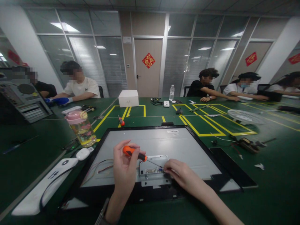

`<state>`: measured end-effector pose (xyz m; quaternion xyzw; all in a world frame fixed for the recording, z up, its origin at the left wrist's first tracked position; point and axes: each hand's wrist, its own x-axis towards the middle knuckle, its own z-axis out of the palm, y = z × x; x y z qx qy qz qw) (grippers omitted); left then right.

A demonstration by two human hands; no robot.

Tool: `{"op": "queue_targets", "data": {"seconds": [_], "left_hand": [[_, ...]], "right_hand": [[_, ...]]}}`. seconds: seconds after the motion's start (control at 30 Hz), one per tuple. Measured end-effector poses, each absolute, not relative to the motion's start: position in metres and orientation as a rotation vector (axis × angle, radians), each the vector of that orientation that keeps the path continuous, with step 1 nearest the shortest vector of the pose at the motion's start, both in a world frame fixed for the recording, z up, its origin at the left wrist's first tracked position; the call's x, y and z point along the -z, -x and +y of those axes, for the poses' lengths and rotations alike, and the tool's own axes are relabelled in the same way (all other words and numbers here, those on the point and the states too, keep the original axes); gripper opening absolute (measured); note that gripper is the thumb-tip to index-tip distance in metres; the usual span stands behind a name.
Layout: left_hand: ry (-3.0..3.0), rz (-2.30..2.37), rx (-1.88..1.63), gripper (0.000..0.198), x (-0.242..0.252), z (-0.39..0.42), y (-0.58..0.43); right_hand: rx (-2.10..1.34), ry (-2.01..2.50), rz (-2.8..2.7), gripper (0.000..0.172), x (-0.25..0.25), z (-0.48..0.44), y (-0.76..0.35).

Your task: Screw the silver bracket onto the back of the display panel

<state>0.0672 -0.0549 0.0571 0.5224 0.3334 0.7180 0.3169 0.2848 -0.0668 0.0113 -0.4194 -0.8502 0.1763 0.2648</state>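
Note:
My left hand (125, 165) is closed around the orange and black handle of a screwdriver (134, 153). The shaft slants down to the right, and its tip ends beside the fingers of my right hand (179, 172). Those fingers are bent together at the right end of a metal bracket (153, 159) with connectors along its front edge. What they pinch, if anything, is hidden. The bracket sits on the grey back of a flat display panel (185, 147) with a black frame. Thin coloured wires (103, 168) run over the panel left of the bracket.
A pink-lidded bottle (82, 129) and a long white device (47, 187) stand at the left. Beyond the panel lie a red screwdriver (121, 121) and a white box (128, 98). A black strip (234, 167) lies at the right. Several people sit around the table.

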Motion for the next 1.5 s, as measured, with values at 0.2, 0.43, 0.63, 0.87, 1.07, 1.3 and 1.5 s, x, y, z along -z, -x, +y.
{"op": "queue_targets", "data": {"seconds": [0.2,0.43,0.63,0.87,1.07,1.3,1.5], "left_hand": [[-1.391,0.872,-1.891,0.028,-0.057,-0.055,-0.067],[-1.393,0.881,-1.903,0.028,-0.057,-0.056,-0.066],[-1.396,0.875,-1.914,0.027,-0.057,-0.057,-0.068],[-1.399,0.866,-1.916,0.026,-0.059,-0.057,-0.069],[-1.392,0.868,-1.892,0.027,-0.058,-0.058,-0.070],[-1.394,0.866,-1.903,0.027,-0.056,-0.057,-0.071],[-1.427,0.873,-1.833,0.027,-0.054,-0.059,-0.074]], "right_hand": [[-0.606,0.975,-2.168,0.023,-0.010,-0.063,-0.291],[-0.519,1.033,-2.276,0.022,-0.009,-0.065,-0.288],[-0.328,1.065,-2.376,0.023,-0.009,-0.070,-0.285],[-0.237,1.115,-2.474,0.017,0.002,-0.071,-0.281],[-0.001,1.132,-2.512,0.011,0.004,-0.069,-0.280],[0.137,1.032,-2.531,0.013,0.003,-0.068,-0.279],[0.082,0.974,-2.557,0.016,0.003,-0.068,-0.274]]}}
